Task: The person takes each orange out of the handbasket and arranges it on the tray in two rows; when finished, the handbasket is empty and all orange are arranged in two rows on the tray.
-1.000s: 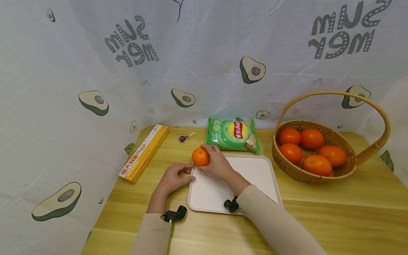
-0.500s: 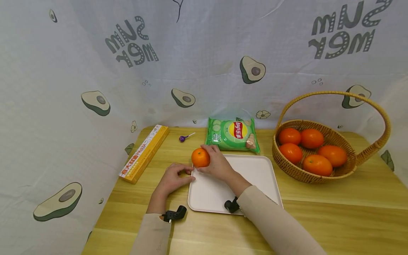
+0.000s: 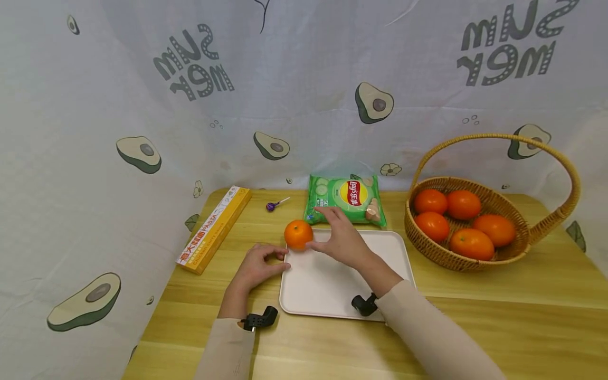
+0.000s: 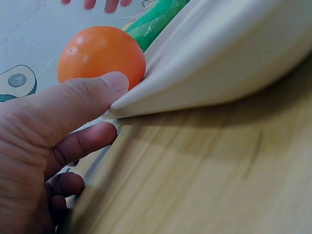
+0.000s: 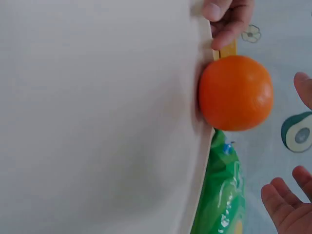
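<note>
An orange (image 3: 298, 235) sits in the far left corner of a white rectangular tray (image 3: 332, 295). My left hand (image 3: 258, 268) holds the tray's left rim, its thumb at the edge and its fingers curled on the outer side. Just right of the orange, my right hand (image 3: 344, 240) hovers over the tray, thumb and fingers spread apart with nothing between them. The right wrist view shows a gap between the right fingertips (image 5: 273, 192) and the orange (image 5: 236, 92). In the left wrist view the left thumb overlaps the orange (image 4: 100, 51).
A green chip bag (image 3: 344, 199) lies behind the tray. On the right stands a wicker basket (image 3: 429, 256) with a tall handle and several orange fruits. A purple lollipop (image 3: 272, 206) and a yellow pasta box (image 3: 216, 232) lie to the left. A printed curtain (image 3: 309, 79) hangs behind.
My right hand has let go of the orange and drawn back to the right, its fingers spreading. The orange stays in the tray's corner. My left hand has not moved.
</note>
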Motion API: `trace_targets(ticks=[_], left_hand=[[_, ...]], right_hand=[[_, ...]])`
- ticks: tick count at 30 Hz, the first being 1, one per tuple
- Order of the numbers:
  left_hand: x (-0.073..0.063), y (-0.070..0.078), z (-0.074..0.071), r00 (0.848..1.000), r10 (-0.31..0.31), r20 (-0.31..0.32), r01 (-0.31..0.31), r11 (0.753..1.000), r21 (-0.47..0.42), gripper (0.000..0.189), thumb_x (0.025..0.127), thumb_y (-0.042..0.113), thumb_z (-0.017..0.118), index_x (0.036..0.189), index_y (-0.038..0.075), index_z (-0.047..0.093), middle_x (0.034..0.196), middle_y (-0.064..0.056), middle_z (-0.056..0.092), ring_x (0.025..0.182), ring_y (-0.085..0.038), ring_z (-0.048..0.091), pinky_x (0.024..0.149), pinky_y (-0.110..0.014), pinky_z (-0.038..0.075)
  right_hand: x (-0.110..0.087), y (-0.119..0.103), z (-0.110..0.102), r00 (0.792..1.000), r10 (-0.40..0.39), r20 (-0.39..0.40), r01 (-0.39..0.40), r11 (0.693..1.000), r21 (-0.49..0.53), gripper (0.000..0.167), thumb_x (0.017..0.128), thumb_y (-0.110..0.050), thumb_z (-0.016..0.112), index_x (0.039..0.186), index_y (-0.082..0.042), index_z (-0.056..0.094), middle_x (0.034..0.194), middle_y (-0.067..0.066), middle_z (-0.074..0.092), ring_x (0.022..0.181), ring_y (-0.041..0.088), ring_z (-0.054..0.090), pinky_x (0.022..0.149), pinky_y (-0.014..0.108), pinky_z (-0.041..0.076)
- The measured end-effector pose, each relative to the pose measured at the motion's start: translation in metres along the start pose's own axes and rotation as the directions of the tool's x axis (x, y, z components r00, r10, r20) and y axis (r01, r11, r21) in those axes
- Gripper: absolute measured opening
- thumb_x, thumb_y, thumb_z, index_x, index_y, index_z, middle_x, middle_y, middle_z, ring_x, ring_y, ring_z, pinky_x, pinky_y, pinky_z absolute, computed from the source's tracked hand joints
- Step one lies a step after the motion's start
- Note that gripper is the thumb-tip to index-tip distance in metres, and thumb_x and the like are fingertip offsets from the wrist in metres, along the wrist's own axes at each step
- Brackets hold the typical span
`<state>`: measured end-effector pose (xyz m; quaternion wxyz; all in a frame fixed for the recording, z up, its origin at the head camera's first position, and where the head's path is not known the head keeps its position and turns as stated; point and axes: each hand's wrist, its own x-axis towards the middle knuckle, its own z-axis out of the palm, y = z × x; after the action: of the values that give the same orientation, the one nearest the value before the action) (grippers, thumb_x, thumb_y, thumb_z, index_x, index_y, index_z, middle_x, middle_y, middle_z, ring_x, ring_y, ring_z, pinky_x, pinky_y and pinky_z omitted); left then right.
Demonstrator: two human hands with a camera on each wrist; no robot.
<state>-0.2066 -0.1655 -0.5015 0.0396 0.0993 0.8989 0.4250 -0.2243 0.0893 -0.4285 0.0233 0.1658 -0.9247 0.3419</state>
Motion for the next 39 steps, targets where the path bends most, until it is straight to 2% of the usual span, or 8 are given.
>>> trace_targets(ticks=[4,7,14,18,21,26,34,39], left_hand=[[0.0,-0.001,0.001,1.0,-0.008,-0.004,0.008,1.0,-0.008,0.027,0.081,0.035,0.086,0.107,0.03,0.078,0.092,0.014,0.071,0.1,-0.014,0.054,0.091,-0.036,0.041],[0.0,-0.001,0.001,1.0,-0.009,-0.008,0.009,1.0,-0.012,0.027,0.081,0.034,0.086,0.106,0.03,0.078,0.092,0.014,0.072,0.1,-0.014,0.054,0.092,-0.036,0.041],[-0.001,-0.001,0.001,1.0,-0.006,-0.009,0.005,1.0,-0.025,0.027,0.08,0.034,0.087,0.106,0.03,0.078,0.092,0.015,0.071,0.1,-0.014,0.054,0.092,-0.036,0.041],[-0.001,-0.001,0.002,1.0,-0.006,-0.011,0.006,1.0,-0.026,0.027,0.08,0.034,0.087,0.106,0.03,0.079,0.092,0.015,0.071,0.1,-0.013,0.054,0.091,-0.036,0.041],[-0.001,-0.001,0.001,1.0,-0.002,-0.013,0.002,1.0,-0.027,0.028,0.08,0.034,0.087,0.106,0.03,0.079,0.092,0.015,0.072,0.1,-0.013,0.054,0.091,-0.036,0.041],[0.0,-0.001,0.001,1.0,0.003,-0.016,-0.004,1.0,-0.025,0.027,0.08,0.033,0.087,0.106,0.03,0.079,0.092,0.015,0.072,0.1,-0.013,0.053,0.091,-0.036,0.041],[0.0,-0.001,0.002,1.0,0.009,-0.016,-0.009,1.0,-0.028,0.028,0.08,0.034,0.087,0.106,0.03,0.078,0.092,0.014,0.072,0.097,-0.013,0.053,0.09,-0.035,0.041],[0.001,-0.003,0.002,1.0,0.012,-0.016,-0.012,0.999,-0.031,0.027,0.08,0.034,0.087,0.105,0.03,0.078,0.092,0.014,0.072,0.096,-0.013,0.052,0.088,-0.034,0.04]], right_hand=[[-0.01,0.008,-0.026,0.999,-0.002,-0.039,0.001,1.0,-0.024,0.088,0.079,-0.036,0.089,0.152,-0.017,0.045,0.148,0.014,0.045,0.132,0.04,0.052,0.106,0.06,0.047],[-0.018,0.016,-0.044,0.998,0.0,-0.057,-0.003,0.999,-0.053,0.086,0.08,-0.036,0.088,0.151,-0.016,0.045,0.149,0.015,0.044,0.137,0.044,0.046,0.107,0.064,0.044],[-0.041,0.038,-0.089,0.997,-0.011,-0.077,0.002,0.992,-0.123,0.082,0.08,-0.033,0.088,0.147,-0.012,0.047,0.144,0.017,0.046,0.124,0.041,0.054,0.102,0.061,0.049],[-0.058,0.054,-0.117,0.995,-0.015,-0.099,-0.004,0.98,-0.197,0.081,0.079,-0.033,0.088,0.146,-0.009,0.049,0.142,0.019,0.047,0.126,0.043,0.05,0.102,0.067,0.045],[-0.071,0.069,-0.137,0.994,-0.026,-0.11,-0.004,0.966,-0.259,0.081,0.078,-0.032,0.089,0.144,-0.006,0.051,0.141,0.022,0.048,0.124,0.046,0.052,0.098,0.068,0.046],[-0.09,0.097,-0.166,0.997,0.025,-0.071,-0.048,0.938,-0.344,0.079,0.079,-0.041,0.088,0.141,-0.005,0.053,0.143,0.028,0.047,0.122,0.053,0.051,0.092,0.072,0.045],[-0.113,0.139,-0.196,0.998,0.026,-0.06,-0.047,0.919,-0.392,0.073,0.077,-0.036,0.09,0.133,-0.001,0.058,0.134,0.028,0.052,0.114,0.052,0.053,0.087,0.069,0.044],[-0.121,0.157,-0.207,0.998,0.058,-0.019,-0.06,0.913,-0.404,0.074,0.077,-0.036,0.089,0.132,0.001,0.058,0.131,0.031,0.052,0.112,0.052,0.053,0.085,0.069,0.044]])
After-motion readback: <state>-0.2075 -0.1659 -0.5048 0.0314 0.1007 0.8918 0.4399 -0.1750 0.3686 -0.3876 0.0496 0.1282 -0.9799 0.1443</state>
